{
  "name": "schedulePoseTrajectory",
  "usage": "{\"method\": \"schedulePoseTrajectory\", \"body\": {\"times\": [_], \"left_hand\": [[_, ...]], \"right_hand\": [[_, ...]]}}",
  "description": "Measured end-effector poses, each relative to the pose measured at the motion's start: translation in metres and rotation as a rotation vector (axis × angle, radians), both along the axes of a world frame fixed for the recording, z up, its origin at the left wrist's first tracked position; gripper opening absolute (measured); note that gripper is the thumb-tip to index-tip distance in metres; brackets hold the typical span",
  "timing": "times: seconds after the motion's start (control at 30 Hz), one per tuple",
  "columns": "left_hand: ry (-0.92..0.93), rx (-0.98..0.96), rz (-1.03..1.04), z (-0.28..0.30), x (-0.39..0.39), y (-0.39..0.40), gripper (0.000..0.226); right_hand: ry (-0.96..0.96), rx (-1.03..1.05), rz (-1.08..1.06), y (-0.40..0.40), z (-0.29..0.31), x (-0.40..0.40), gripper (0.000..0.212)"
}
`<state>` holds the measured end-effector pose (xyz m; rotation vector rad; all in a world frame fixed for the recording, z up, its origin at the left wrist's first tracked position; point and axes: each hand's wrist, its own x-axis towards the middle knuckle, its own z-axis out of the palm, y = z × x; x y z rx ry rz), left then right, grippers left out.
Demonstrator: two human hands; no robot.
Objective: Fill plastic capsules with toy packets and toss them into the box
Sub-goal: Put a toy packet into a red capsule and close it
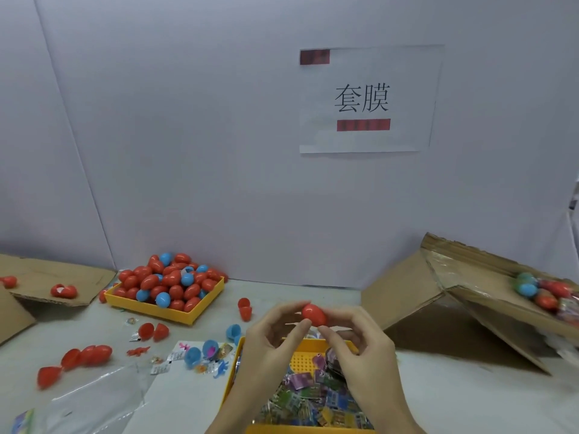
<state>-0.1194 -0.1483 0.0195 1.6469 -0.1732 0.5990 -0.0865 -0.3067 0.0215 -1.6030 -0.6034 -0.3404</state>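
Both hands, left hand point(269, 333) and right hand point(354, 339), pinch 1 closed red capsule point(314, 314), long axis tilted down-right.

The egg capsule point(314, 314) held in the hands is red. Left of it, a yellow tray point(163, 308) is piled with red and blue eggs. Below it, another yellow tray point(305, 360) with a dotted floor holds purple, green and blue packets point(308, 402). Right of it, the box point(438, 311) is brown.

Table point(454, 402) bearing trays point(131, 300), capsules point(158, 332)
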Motion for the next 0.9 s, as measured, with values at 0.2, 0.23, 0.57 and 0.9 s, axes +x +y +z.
{"method": "schedulePoseTrajectory", "body": {"times": [0.2, 0.23, 0.57, 0.9], "left_hand": [[0.031, -0.079, -0.101, 0.005, -0.005, -0.003, 0.033], [0.057, -0.092, -0.138, 0.006, -0.006, -0.003, 0.034], [0.109, -0.178, -0.218, 0.001, -0.004, -0.004, 0.045], [0.039, -0.055, -0.111, 0.001, -0.004, -0.012, 0.024]], "right_hand": [[-0.053, -0.054, -0.033, 0.0, -0.001, -0.002, 0.026], [-0.06, -0.078, -0.032, 0.0, -0.001, -0.002, 0.03], [-0.213, -0.278, -0.116, -0.005, -0.01, 0.002, 0.046], [-0.192, -0.277, -0.138, -0.001, -0.022, 0.007, 0.049]]}}
